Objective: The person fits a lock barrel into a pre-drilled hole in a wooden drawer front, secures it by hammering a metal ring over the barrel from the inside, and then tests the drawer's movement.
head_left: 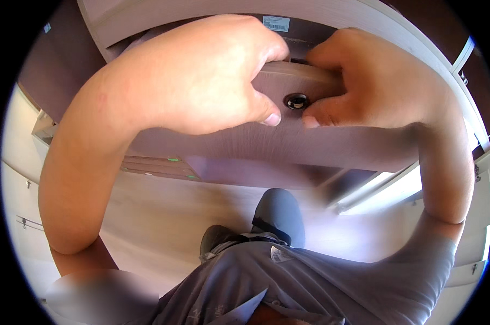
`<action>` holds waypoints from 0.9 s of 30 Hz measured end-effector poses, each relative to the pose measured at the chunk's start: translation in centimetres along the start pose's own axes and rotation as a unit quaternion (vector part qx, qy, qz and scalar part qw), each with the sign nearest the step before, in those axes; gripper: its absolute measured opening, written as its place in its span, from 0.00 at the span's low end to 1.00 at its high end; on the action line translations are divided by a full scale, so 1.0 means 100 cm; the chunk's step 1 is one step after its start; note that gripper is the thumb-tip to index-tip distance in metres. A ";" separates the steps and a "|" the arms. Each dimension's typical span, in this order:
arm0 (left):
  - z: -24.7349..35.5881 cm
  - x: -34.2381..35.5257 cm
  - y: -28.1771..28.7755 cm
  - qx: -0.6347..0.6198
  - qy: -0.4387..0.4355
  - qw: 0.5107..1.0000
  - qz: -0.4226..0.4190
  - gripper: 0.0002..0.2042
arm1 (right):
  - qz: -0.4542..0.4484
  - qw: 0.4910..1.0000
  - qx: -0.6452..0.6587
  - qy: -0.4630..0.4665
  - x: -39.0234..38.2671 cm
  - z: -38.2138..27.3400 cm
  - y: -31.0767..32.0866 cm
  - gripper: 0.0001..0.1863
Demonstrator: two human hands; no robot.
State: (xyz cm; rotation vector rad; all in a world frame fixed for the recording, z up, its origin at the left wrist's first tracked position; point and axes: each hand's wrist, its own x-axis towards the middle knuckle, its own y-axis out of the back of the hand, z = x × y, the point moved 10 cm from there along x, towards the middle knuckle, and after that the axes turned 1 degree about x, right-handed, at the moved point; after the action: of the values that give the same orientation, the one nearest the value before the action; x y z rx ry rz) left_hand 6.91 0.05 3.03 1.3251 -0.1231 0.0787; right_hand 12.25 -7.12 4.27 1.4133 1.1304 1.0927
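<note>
A brown wood-grain panel (266,143), apparently a drawer front, spans the middle of the view, with a round shiny metal fitting (297,101) near its upper edge. My left hand (207,76) grips that edge left of the fitting, fingers bent over the top and thumb on the front face. My right hand (364,86) holds the same edge to the right, its thumb just below the fitting. Behind the panel is a dark cabinet surface bearing a white label (276,23); what lies under my fingertips is hidden.
A pale cabinet rail (164,11) arches above. Pale boards with small metal fittings (28,200) line the left and right sides. A white rail (383,192) slants at lower right. My legs (277,214) stand on the pale floor (147,216) below the panel.
</note>
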 end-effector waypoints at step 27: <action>0.024 -0.012 0.010 0.040 -0.001 0.996 -0.083 0.19 | -0.058 0.993 0.096 0.032 0.010 0.004 -0.017 0.21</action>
State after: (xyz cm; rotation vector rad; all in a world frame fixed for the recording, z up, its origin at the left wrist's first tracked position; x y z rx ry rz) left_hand 5.46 -1.98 4.39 1.4105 -0.0111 -0.0584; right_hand 12.64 -6.09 2.59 1.4486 1.3768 0.9747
